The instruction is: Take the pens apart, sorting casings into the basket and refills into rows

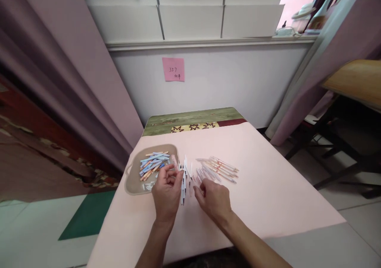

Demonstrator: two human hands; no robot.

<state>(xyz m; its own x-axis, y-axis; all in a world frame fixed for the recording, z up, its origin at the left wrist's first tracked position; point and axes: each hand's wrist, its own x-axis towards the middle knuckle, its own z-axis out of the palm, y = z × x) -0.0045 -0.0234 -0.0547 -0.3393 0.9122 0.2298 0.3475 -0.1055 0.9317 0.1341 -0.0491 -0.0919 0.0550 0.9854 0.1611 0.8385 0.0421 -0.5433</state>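
My left hand (167, 192) is closed in a pinch at the right edge of a beige tray (130, 184); what it holds, if anything, is too small to make out. My right hand (214, 198) is also closed, thumb against curled fingers, beside the clear pen barrels (205, 173); I cannot tell what is in it. Between my hands lies a loose bunch of thin white pen refills (183, 188) with dark tips. Inside the tray are blue and orange pen parts (153, 165) and small white pieces (147, 186).
Right of the barrels lie several clear pens (222, 167) with orange-red parts. A pale pink cover (268, 204) lies over the table, its green far end (190, 117) showing. A pink note (173, 69) is stuck on the wall behind. A dark chair (342, 125) stands at right.
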